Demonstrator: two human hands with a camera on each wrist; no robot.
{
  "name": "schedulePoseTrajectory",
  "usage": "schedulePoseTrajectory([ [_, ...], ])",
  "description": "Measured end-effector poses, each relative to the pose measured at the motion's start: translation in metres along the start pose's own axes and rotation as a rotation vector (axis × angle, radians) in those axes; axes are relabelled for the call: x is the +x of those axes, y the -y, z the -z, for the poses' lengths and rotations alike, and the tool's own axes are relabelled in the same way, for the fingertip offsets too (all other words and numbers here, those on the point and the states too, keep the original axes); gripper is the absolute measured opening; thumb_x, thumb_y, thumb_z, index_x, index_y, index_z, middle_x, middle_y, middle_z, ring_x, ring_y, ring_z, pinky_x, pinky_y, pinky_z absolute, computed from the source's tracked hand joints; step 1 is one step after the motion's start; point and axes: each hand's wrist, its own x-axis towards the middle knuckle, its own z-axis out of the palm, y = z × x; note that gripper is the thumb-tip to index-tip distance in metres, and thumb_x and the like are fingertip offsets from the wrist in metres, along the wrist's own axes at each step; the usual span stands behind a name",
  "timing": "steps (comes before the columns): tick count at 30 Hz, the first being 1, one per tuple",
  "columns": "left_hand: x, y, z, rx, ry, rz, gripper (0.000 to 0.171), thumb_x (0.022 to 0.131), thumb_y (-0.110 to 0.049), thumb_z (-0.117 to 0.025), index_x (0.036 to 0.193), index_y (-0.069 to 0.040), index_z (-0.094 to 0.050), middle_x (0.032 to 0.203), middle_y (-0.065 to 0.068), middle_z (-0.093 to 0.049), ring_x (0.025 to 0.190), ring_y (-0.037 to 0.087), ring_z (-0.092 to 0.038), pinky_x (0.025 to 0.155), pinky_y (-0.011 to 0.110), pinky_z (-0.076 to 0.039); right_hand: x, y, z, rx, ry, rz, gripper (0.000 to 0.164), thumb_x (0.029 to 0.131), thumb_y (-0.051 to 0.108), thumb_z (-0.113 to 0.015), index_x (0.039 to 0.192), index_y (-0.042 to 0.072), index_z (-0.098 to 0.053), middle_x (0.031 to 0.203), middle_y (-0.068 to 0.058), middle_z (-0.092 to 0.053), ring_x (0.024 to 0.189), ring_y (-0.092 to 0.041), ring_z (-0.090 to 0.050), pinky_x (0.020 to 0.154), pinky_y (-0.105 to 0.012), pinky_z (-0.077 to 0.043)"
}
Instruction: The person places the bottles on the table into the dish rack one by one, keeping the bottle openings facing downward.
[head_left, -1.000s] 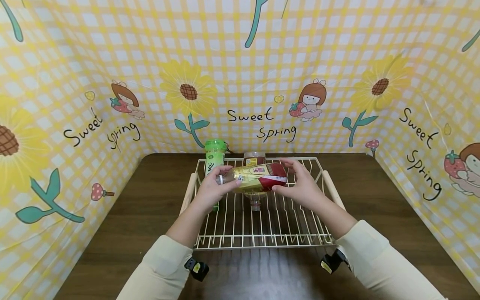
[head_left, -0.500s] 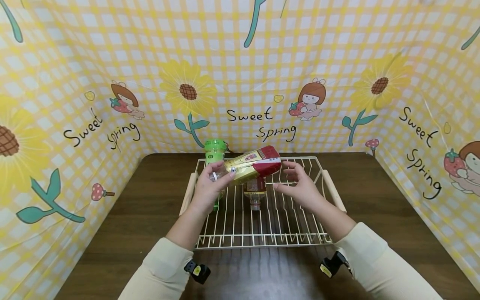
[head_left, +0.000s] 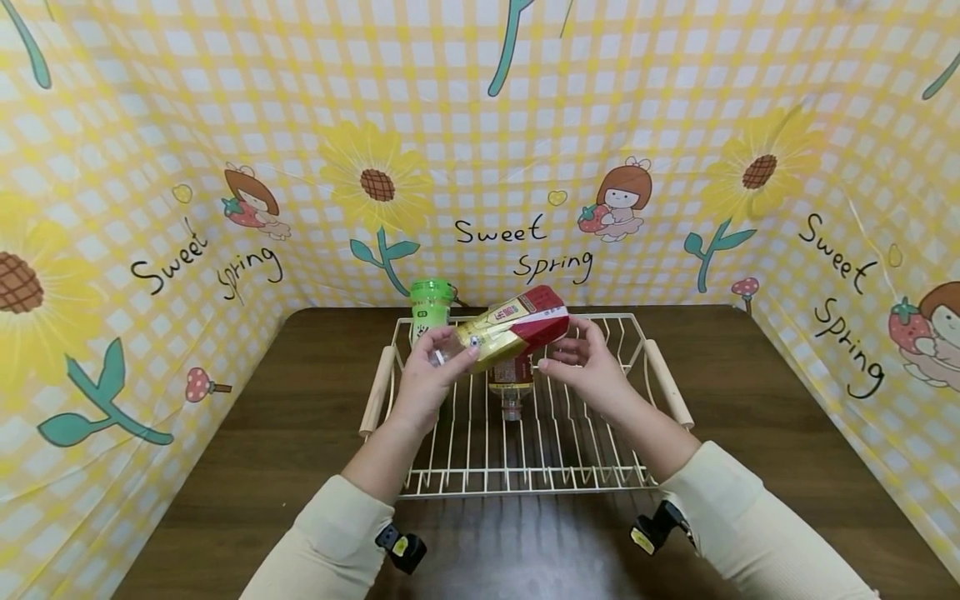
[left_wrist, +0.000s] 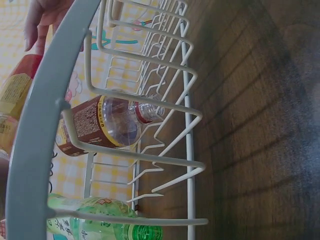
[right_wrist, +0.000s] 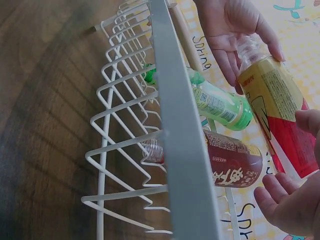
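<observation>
My left hand (head_left: 427, 379) pinches the clear neck of a plastic drink bottle (head_left: 517, 327) with a gold and red label. It lies tilted above the rack, its red base raised toward the right. My right hand (head_left: 596, 367) is spread loosely at that base; in the right wrist view, thumb and fingers stand on either side of the bottle's red end (right_wrist: 295, 142). Below, a clear bottle with a brown label (left_wrist: 95, 120) stands neck down between the wires. A green bottle (right_wrist: 220, 105) also stands upside down, partly behind my left hand in the head view.
The cream wire rack (head_left: 525, 493) sits on a dark wooden table (head_left: 285, 450). Wooden handles (head_left: 669, 383) run along both its sides. A yellow checked cloth (head_left: 480, 142) with flowers hangs behind and at both sides.
My right hand has let go of the red and gold bottle's base, then come back close to it. The bottle has tilted base up in my left hand, uncovering more of the brown-labelled bottle.
</observation>
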Motion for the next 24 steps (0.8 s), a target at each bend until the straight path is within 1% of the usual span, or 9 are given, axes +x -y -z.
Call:
schedulePoseTrajectory([
  [4, -0.003, 0.003, -0.003, 0.073, 0.026, 0.006, 0.056, 0.084, -0.010, -0.072, 0.133, -0.003, -0.045, 0.127, 0.015, -0.050, 0.112, 0.023, -0.051, 0.086, 0.024, -0.050, 0.001, 0.002, 0.000, 0.042, -0.028, 0.003, 0.084, 0.087, 0.006, -0.067, 0.153, 0.011, -0.015, 0.137, -0.026, -0.050, 0.124, -0.038, -0.052, 0.098, -0.039, -0.049],
  [6, -0.004, 0.004, -0.005, 0.086, 0.063, 0.012, 0.057, 0.084, -0.009, -0.072, 0.133, -0.003, -0.044, 0.123, 0.015, -0.051, 0.109, 0.022, -0.052, 0.083, 0.025, -0.050, 0.001, 0.004, -0.001, 0.070, -0.045, 0.007, 0.086, 0.087, 0.005, -0.066, 0.155, 0.012, -0.013, 0.137, -0.026, -0.048, 0.125, -0.038, -0.052, 0.099, -0.039, -0.049],
  [10, -0.008, 0.008, -0.011, 0.102, 0.138, 0.028, 0.060, 0.083, -0.009, -0.071, 0.135, -0.003, -0.041, 0.124, 0.015, -0.050, 0.109, 0.023, -0.055, 0.079, 0.024, -0.050, 0.002, 0.009, -0.003, 0.103, -0.070, 0.017, 0.088, 0.088, 0.004, -0.066, 0.156, 0.016, -0.012, 0.139, -0.023, -0.046, 0.123, -0.036, -0.054, 0.099, -0.037, -0.050],
  [13, -0.011, 0.012, -0.016, 0.100, 0.171, 0.036, 0.061, 0.083, -0.008, -0.071, 0.136, -0.003, -0.040, 0.122, 0.016, -0.049, 0.108, 0.023, -0.056, 0.078, 0.024, -0.050, 0.002, 0.012, -0.006, 0.116, -0.090, 0.018, 0.087, 0.087, 0.004, -0.067, 0.155, 0.016, -0.013, 0.139, -0.023, -0.046, 0.120, -0.035, -0.056, 0.096, -0.035, -0.051],
  [17, -0.013, 0.015, -0.021, 0.073, 0.210, 0.043, 0.059, 0.084, -0.005, -0.070, 0.134, -0.003, -0.038, 0.115, 0.013, -0.048, 0.098, 0.018, -0.057, 0.074, 0.027, -0.052, 0.003, 0.012, -0.011, 0.122, -0.100, 0.016, 0.088, 0.087, 0.005, -0.068, 0.155, 0.018, -0.013, 0.138, -0.023, -0.047, 0.116, -0.035, -0.058, 0.096, -0.035, -0.051],
  [21, -0.014, 0.018, -0.026, 0.067, 0.237, 0.048, 0.059, 0.085, -0.005, -0.070, 0.133, -0.004, -0.036, 0.113, 0.012, -0.047, 0.094, 0.016, -0.057, 0.076, 0.033, -0.054, 0.003, 0.012, -0.014, 0.114, -0.094, -0.010, 0.092, 0.086, 0.008, -0.071, 0.155, 0.025, -0.012, 0.138, -0.022, -0.047, 0.113, -0.034, -0.058, 0.093, -0.038, -0.051],
  [24, -0.015, 0.018, -0.029, 0.082, 0.236, 0.044, 0.059, 0.085, -0.006, -0.071, 0.133, -0.004, -0.036, 0.115, 0.014, -0.048, 0.095, 0.017, -0.058, 0.082, 0.035, -0.055, 0.002, 0.012, -0.015, 0.111, -0.098, -0.038, 0.096, 0.085, 0.011, -0.073, 0.155, 0.029, -0.010, 0.138, -0.020, -0.047, 0.111, -0.033, -0.058, 0.090, -0.038, -0.052],
])
